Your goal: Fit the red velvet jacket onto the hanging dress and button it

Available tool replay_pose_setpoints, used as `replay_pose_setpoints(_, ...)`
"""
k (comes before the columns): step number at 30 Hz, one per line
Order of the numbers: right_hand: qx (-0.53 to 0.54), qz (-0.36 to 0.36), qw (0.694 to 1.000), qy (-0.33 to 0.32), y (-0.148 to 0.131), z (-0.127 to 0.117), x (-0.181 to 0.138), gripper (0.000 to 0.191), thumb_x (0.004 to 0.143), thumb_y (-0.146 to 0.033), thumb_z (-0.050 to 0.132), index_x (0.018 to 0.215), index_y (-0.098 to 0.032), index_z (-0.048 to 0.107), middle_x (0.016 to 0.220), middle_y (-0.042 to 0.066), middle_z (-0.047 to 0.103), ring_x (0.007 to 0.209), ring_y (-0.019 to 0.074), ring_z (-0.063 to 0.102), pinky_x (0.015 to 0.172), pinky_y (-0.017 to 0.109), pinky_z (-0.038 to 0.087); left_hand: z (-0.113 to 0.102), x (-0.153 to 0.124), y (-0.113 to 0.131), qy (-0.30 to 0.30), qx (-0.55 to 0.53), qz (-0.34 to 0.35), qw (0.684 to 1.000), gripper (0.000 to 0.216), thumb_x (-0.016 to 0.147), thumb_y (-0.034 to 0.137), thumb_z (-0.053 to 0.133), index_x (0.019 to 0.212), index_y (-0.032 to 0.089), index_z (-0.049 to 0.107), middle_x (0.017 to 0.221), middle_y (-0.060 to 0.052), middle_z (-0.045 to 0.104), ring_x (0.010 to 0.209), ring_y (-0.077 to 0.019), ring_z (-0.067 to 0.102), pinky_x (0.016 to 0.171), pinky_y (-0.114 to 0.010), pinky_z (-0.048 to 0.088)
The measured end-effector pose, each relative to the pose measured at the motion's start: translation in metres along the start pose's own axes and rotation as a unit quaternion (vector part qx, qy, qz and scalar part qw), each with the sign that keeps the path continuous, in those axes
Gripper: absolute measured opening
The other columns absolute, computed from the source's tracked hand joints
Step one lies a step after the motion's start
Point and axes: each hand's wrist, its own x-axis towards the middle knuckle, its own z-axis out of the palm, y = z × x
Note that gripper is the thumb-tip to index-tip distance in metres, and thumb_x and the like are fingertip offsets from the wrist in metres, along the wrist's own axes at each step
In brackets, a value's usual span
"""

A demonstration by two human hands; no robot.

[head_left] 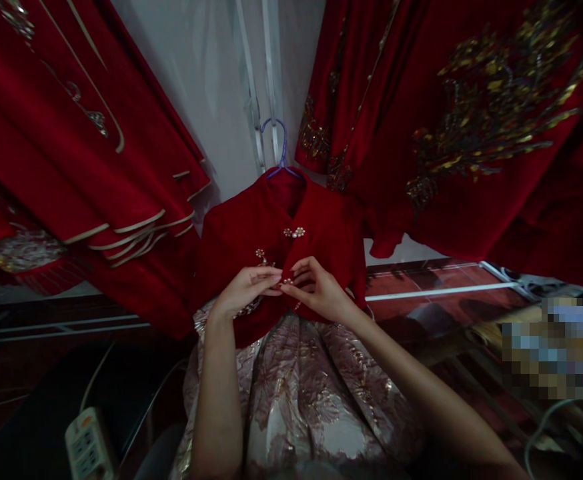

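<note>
A small red jacket (241, 223) with a beaded flower clasp (294, 233) near its collar hangs on a purple hanger (284, 147). Below it falls a shiny pinkish brocade skirt (291, 387) with gold patterns. My left hand (251, 288) pinches the jacket's front edge from the left, fingers pressed together. From the right, my right hand (319, 288) meets it there, thumb and forefinger closing on a small beaded fastening (286, 283) at the opening. The fingers partly cover this fastening. Beaded trim shows beside my left hand on the jacket front.
Large red garments (136, 153) with pale piping hang at left, and red cloth with gold embroidery (491, 107) hangs at right. A white metal rail (436, 292) runs low behind. A power strip (89, 443) lies on a dark seat at lower left, with cables nearby.
</note>
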Motion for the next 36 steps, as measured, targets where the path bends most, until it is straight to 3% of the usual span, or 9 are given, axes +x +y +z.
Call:
replay_pose_setpoints(2,-0.005,0.005,1.000,0.006,0.004,0.004,-0.001,0.035,0.074,-0.033,0.070,0.096,-0.020,0.046,0.087,0.001,0.060,0.072,0.0121,0.061,0.060,0.024,0.053,0.006,0.000,0.001,-0.008,0.028,-0.013,0.999,0.031,0.069,0.033,0.074,0.091,0.013,0.070,0.086,-0.005,0.070,0.080,-0.0144,0.066,0.077,-0.030,0.056)
replay_pose_setpoints(4,-0.013,0.004,1.000,0.017,0.004,0.003,0.000,0.030,0.075,-0.031,0.068,0.093,-0.021,0.046,0.080,-0.001,0.059,0.067,0.0109,0.059,0.058,0.023,0.050,0.008,0.003,0.001,0.027,0.066,-0.004,0.997,0.031,0.068,0.035,0.074,0.087,0.012,0.070,0.085,-0.006,0.071,0.074,-0.0139,0.066,0.071,-0.029,0.055)
replay_pose_setpoints(8,-0.059,-0.011,0.997,0.052,-0.003,-0.008,0.002,0.031,0.072,-0.035,0.073,0.088,-0.020,0.051,0.070,-0.003,0.058,0.060,0.0094,0.055,0.053,0.021,0.045,-0.001,0.010,-0.004,0.179,0.159,0.092,0.967,0.027,0.066,0.033,0.075,0.083,0.014,0.067,0.087,-0.007,0.070,0.077,-0.0152,0.065,0.073,-0.029,0.054)
replay_pose_setpoints(10,-0.082,-0.015,0.995,0.049,-0.005,-0.012,0.003,0.031,0.069,-0.039,0.076,0.085,-0.020,0.057,0.067,-0.003,0.059,0.059,0.0093,0.055,0.054,0.021,0.044,-0.009,0.014,-0.010,0.225,0.184,0.122,0.949,0.026,0.066,0.030,0.074,0.086,0.015,0.066,0.091,-0.007,0.070,0.080,-0.0157,0.066,0.078,-0.031,0.053)
replay_pose_setpoints(14,-0.074,0.002,0.997,0.021,-0.004,-0.015,0.004,0.026,0.070,-0.042,0.075,0.080,-0.020,0.065,0.070,-0.001,0.067,0.062,0.0111,0.061,0.057,0.022,0.046,-0.016,0.023,-0.024,0.245,0.201,0.126,0.940,0.030,0.067,0.028,0.072,0.093,0.016,0.063,0.099,-0.008,0.069,0.078,-0.0153,0.066,0.075,-0.031,0.054)
replay_pose_setpoints(20,0.037,0.016,0.998,-0.053,0.003,-0.012,0.009,0.028,0.079,-0.033,0.067,0.103,-0.020,0.067,0.092,0.004,0.071,0.084,0.0146,0.068,0.079,0.028,0.054,-0.012,0.032,-0.033,0.289,0.253,0.138,0.913,0.028,0.068,0.023,0.069,0.095,0.018,0.064,0.091,-0.005,0.070,0.073,-0.0142,0.066,0.070,-0.028,0.054)
replay_pose_setpoints(28,0.000,-0.037,0.996,0.079,0.017,0.008,0.042,0.017,0.079,-0.025,0.063,0.095,-0.019,0.065,0.092,0.003,0.069,0.081,0.0124,0.065,0.072,0.024,0.055,-0.008,0.035,-0.032,0.295,0.211,0.131,0.923,0.026,0.066,0.019,0.067,0.093,0.016,0.068,0.089,-0.005,0.072,0.076,-0.0138,0.066,0.074,-0.028,0.053)
replay_pose_setpoints(36,-0.023,-0.060,0.994,0.090,0.018,0.024,0.059,0.011,0.079,-0.022,0.061,0.089,-0.019,0.062,0.088,0.001,0.068,0.077,0.0113,0.065,0.067,0.022,0.055,-0.007,0.033,-0.029,0.297,0.148,0.139,0.933,0.028,0.063,0.024,0.072,0.088,0.013,0.068,0.082,-0.006,0.071,0.073,-0.0139,0.066,0.075,-0.028,0.053)
